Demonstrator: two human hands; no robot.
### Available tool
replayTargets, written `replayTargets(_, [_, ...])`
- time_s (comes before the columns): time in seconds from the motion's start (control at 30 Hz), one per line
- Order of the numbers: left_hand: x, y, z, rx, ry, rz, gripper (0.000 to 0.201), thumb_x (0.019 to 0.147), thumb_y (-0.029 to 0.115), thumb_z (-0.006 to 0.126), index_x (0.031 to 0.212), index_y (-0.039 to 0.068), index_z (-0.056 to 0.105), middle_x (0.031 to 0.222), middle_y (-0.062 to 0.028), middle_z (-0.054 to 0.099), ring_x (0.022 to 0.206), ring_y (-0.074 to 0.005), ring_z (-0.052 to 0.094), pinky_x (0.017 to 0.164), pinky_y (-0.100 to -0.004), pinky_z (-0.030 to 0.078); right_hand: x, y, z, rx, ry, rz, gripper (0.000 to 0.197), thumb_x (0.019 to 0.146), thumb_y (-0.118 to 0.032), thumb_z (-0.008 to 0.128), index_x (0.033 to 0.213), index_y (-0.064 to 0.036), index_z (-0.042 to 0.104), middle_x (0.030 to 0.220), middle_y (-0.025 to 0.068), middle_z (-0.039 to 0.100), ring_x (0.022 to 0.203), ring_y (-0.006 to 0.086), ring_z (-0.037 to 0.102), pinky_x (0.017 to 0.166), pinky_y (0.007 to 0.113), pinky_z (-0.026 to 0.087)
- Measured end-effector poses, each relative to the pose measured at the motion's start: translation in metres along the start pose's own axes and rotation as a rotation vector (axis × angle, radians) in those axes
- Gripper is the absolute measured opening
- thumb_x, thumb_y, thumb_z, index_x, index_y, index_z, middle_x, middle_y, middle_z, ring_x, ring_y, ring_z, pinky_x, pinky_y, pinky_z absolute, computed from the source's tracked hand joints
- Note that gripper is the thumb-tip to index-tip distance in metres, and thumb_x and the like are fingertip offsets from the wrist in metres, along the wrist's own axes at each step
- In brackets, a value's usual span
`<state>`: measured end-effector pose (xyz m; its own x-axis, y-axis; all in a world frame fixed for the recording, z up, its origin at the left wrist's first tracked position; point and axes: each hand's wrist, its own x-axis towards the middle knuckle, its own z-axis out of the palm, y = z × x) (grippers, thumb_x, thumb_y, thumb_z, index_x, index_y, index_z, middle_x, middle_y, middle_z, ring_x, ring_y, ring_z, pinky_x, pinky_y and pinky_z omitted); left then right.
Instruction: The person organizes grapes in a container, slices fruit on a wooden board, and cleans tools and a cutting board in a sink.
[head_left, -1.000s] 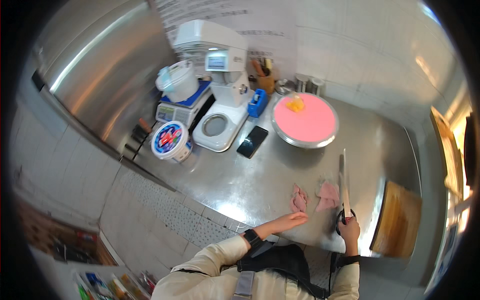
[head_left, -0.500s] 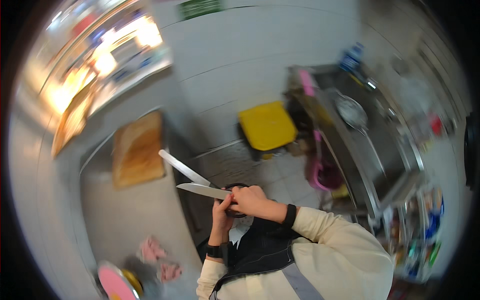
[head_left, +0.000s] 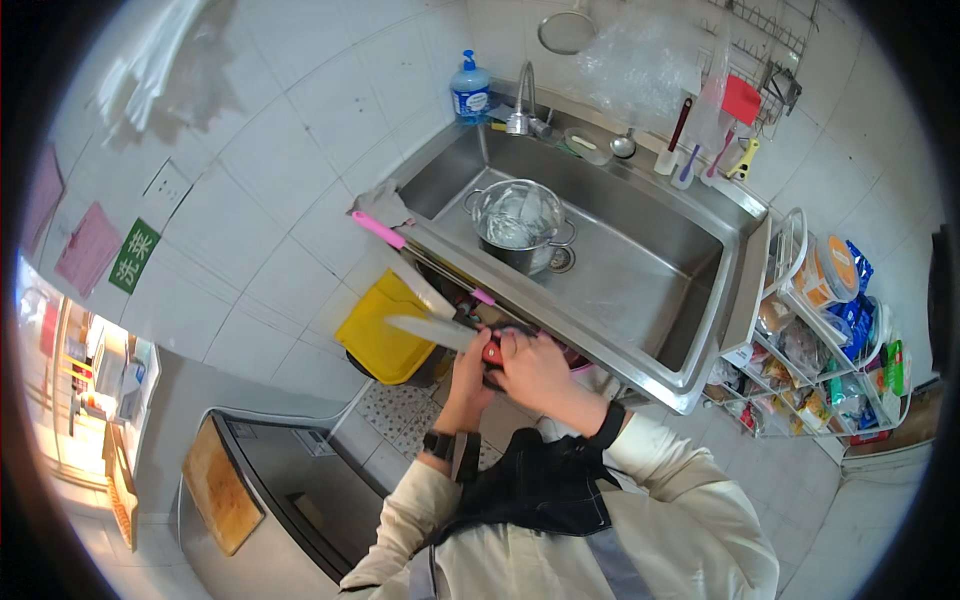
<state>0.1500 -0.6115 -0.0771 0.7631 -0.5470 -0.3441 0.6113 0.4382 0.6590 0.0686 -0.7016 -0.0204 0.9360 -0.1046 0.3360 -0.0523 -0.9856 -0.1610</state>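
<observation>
Close together in front of my body, my left hand (head_left: 468, 382) and my right hand (head_left: 533, 370) are both closed. A kitchen knife (head_left: 432, 331) with a red handle points left, its handle under my right fingers. From the same spot a second long, straight blade (head_left: 424, 284) slants up and left; its grip is hidden. Behind and under my fingers shows a dark rounded thing (head_left: 512, 328), mostly covered, whose kind I cannot make out. My left fingers curl around something by the handles that the hands hide.
Ahead stands a steel sink (head_left: 620, 290) with a pot (head_left: 518, 225) in it and a faucet (head_left: 520, 105). A yellow-lidded bin (head_left: 385, 325) is below its left end. A wire rack (head_left: 815, 350) with packages stands right; a cutting board (head_left: 222, 485) lies on the left counter.
My view has swung right toward the sink, and the counter with the board has slid lower left. Both hands still hold the blades close together in front of me.
</observation>
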Motion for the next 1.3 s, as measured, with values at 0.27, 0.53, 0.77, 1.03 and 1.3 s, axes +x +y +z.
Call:
replayTargets(0.27, [0.105,0.014,0.072,0.042,-0.125,-0.068,0.013,0.081,0.015,0.055,0.089,0.005,0.051,0.083,-0.0052,0.058,0.076,-0.0152,0.057,0.070,-0.0281,0.047,0.041,0.108,-0.034,0.512,0.041,0.117,0.041,0.076,-0.023,0.059,0.112,-0.0055,0.049,0.103,0.0135,0.054,0.092,0.0302,0.055,0.078,0.036,0.045])
replayTargets(0.53, [0.209,0.034,0.096,0.130,-0.050,-0.173,0.019,0.080,0.020,0.057,0.089,0.003,0.056,0.080,-0.0061,0.061,0.073,-0.0141,0.058,0.065,-0.0254,0.047,0.118,0.249,-0.029,0.609,0.054,0.386,0.045,0.079,-0.019,0.058,0.117,-0.0036,0.041,0.103,0.0166,0.056,0.094,0.0322,0.054,0.081,0.037,0.043])
replayTargets(0.77, [0.289,0.035,0.112,0.182,0.003,-0.304,0.025,0.076,0.031,0.063,0.083,0.007,0.059,0.071,-0.0010,0.055,0.058,-0.0125,0.049,0.054,-0.0257,0.039,0.246,0.338,0.014,0.286,-0.037,0.470,0.050,0.079,-0.017,0.055,0.123,-0.0030,0.035,0.111,0.0202,0.052,0.103,0.0356,0.049,0.086,0.039,0.040])
replayTargets(1.03, [0.339,0.040,0.113,0.082,-0.061,-0.447,0.013,0.083,0.015,0.055,0.090,0.007,0.048,0.082,-0.0049,0.056,0.078,-0.0156,0.056,0.072,-0.0289,0.045,0.337,0.387,0.093,0.204,0.070,0.321,0.047,0.077,-0.009,0.052,0.120,-0.0011,0.037,0.129,0.0203,0.033,0.114,0.0394,0.036,0.095,0.041,0.033])
replayTargets(1.3, [0.363,0.049,0.121,0.147,0.002,-0.442,0.019,0.083,0.018,0.055,0.097,0.008,0.048,0.083,-0.0044,0.057,0.078,-0.0148,0.056,0.071,-0.0286,0.045,0.402,0.431,0.150,0.261,0.204,0.503,0.045,0.076,-0.008,0.053,0.118,0.0008,0.040,0.122,0.0207,0.039,0.108,0.0347,0.043,0.086,0.038,0.041])
